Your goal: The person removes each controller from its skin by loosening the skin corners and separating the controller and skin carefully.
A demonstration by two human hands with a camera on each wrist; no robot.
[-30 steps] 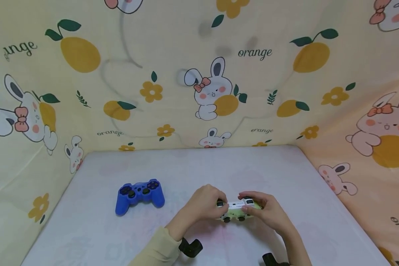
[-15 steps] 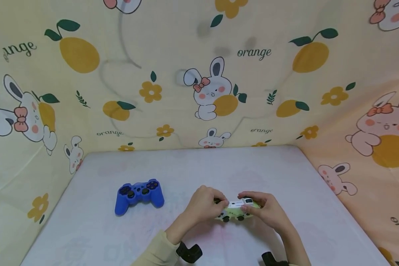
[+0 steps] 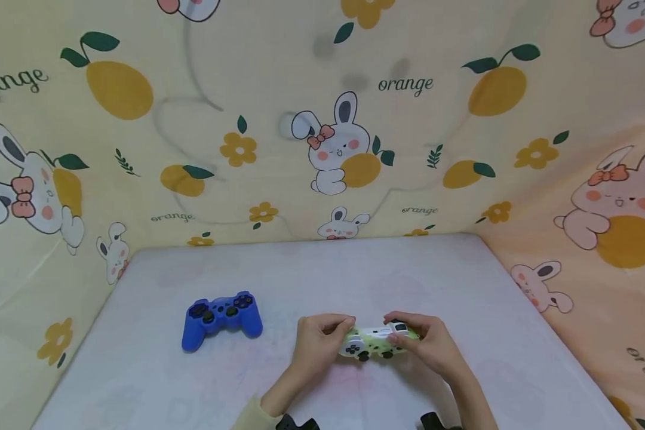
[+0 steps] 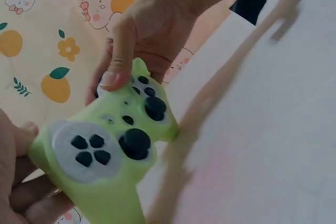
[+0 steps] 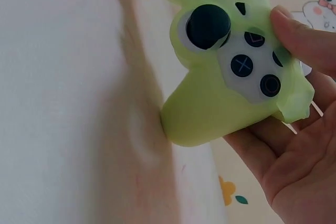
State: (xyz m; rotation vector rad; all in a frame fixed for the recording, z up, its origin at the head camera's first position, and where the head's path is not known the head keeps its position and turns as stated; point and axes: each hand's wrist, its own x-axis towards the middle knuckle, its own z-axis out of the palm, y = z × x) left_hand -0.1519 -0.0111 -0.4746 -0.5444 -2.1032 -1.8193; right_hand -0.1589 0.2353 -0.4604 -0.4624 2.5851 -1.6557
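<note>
A white game controller (image 3: 383,330) with black sticks and buttons sits partly inside a light green, translucent silicone cover (image 4: 94,111). My left hand (image 3: 318,345) holds the covered left end, thumb at the edge and fingers behind it. At the other end, my right hand (image 3: 432,346) grips the controller with the thumb on its near face and fingers behind. White casing shows along the far top edge in the head view. The right wrist view has a loose flap (image 5: 296,100) of cover at the top right corner, beside the face buttons.
A blue game controller (image 3: 222,319) lies on the white tabletop (image 3: 279,269), left of my hands. Printed cloth (image 3: 419,137) with rabbits and oranges rises behind and at both sides. Black straps (image 3: 295,423) sit at my wrists.
My left hand has shifted left from the controller's top to its end. The left corner, where black showed a second ago, now looks green. My right hand keeps its hold.
</note>
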